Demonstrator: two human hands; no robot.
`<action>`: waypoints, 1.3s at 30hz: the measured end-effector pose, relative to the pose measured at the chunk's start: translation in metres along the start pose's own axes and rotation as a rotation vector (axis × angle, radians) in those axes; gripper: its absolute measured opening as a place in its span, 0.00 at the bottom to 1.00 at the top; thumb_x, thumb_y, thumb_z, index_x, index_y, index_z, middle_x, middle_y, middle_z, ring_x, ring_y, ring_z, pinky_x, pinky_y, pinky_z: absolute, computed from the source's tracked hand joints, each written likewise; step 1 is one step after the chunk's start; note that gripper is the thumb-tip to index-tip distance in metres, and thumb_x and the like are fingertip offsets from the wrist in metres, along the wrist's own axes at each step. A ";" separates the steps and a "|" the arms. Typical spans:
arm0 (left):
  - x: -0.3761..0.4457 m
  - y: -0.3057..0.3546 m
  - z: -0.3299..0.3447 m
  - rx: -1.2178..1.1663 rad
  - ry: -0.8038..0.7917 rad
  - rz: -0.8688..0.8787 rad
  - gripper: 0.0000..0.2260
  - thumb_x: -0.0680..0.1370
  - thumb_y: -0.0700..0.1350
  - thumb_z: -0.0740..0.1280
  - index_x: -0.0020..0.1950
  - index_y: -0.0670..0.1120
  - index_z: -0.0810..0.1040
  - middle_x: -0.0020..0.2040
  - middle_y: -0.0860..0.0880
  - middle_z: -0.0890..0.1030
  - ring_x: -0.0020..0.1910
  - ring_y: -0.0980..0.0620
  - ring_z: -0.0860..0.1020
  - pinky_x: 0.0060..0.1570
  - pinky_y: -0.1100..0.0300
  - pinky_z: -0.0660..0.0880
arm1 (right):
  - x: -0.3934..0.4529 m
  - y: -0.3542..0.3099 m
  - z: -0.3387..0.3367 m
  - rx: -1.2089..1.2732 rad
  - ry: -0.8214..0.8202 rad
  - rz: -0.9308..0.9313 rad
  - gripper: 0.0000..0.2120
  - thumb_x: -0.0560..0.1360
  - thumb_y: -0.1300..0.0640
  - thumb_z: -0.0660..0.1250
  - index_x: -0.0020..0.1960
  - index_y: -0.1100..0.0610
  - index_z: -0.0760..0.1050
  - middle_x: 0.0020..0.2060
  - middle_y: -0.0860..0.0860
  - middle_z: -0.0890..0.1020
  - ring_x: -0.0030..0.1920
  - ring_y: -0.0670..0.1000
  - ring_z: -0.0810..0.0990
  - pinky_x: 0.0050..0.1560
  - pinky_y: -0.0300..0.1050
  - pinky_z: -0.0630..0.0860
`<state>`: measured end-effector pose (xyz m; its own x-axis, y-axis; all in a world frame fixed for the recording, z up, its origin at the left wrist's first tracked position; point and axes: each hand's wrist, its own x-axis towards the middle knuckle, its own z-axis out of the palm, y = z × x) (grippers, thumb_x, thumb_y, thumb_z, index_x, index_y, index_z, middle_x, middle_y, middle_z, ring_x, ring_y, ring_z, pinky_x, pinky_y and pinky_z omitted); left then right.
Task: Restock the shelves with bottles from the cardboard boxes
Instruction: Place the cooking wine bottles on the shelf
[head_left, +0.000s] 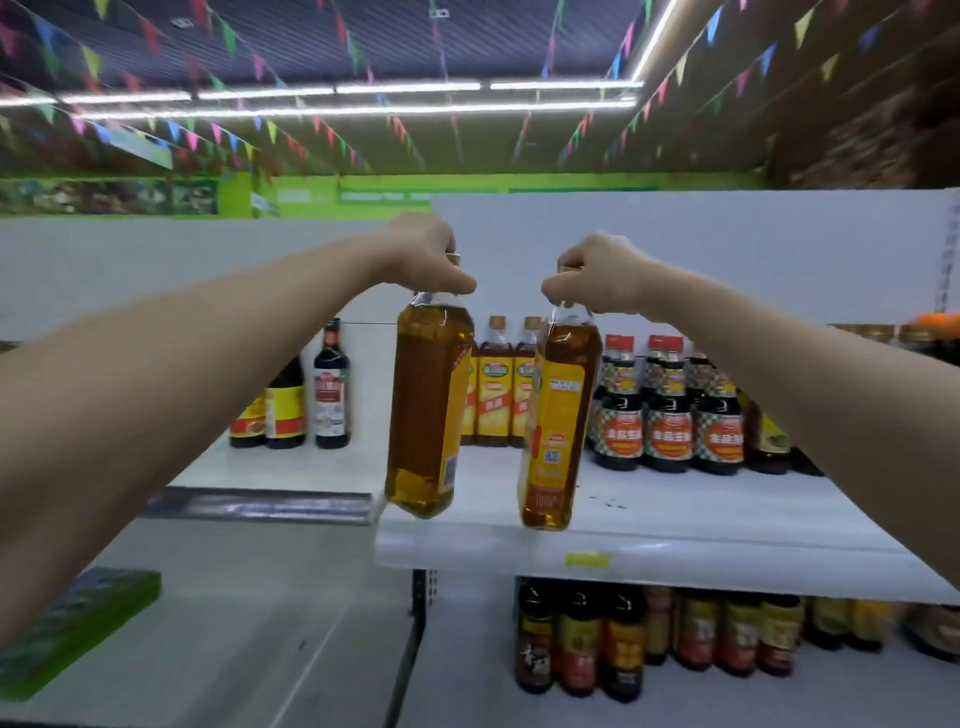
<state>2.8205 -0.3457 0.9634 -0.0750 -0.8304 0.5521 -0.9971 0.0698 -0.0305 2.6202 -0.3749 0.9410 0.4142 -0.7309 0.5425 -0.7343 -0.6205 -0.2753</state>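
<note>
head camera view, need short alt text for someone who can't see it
Two hands, left hand and right hand, each hold an amber bottle by its neck, left bottle and right bottle, above a white shelf already stocked with matching bottles and dark sauce bottles.

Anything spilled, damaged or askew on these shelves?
Small dark specks lie on the white shelf near the bottle in the right hand; what they are is unclear. The standing bottles look upright.

Coloured bunting (218, 132) hangs under ceiling strip lights (332, 91); a green box (67, 629) lies low left.
</note>
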 end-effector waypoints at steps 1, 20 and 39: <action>0.007 0.007 0.002 -0.014 0.012 0.015 0.19 0.75 0.49 0.68 0.29 0.44 0.64 0.28 0.48 0.64 0.28 0.51 0.62 0.29 0.59 0.56 | 0.002 0.007 -0.004 -0.006 0.011 0.007 0.10 0.74 0.55 0.63 0.37 0.61 0.74 0.32 0.52 0.72 0.32 0.49 0.68 0.33 0.40 0.66; 0.097 0.072 0.105 -0.048 -0.089 0.037 0.17 0.75 0.50 0.67 0.32 0.46 0.65 0.30 0.51 0.64 0.29 0.53 0.61 0.30 0.60 0.57 | 0.064 0.128 0.027 -0.015 -0.059 -0.005 0.11 0.74 0.53 0.65 0.40 0.61 0.75 0.34 0.54 0.73 0.36 0.51 0.70 0.38 0.44 0.67; 0.112 0.047 0.130 -0.373 -0.161 -0.068 0.12 0.78 0.49 0.66 0.48 0.43 0.65 0.40 0.50 0.70 0.36 0.55 0.70 0.33 0.63 0.69 | 0.091 0.131 0.072 0.011 -0.052 -0.041 0.16 0.77 0.48 0.65 0.59 0.56 0.68 0.45 0.52 0.73 0.45 0.52 0.72 0.34 0.41 0.66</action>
<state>2.7637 -0.5071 0.9151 -0.0401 -0.9138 0.4042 -0.9288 0.1832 0.3221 2.6001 -0.5435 0.8975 0.4712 -0.7185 0.5116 -0.7103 -0.6530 -0.2630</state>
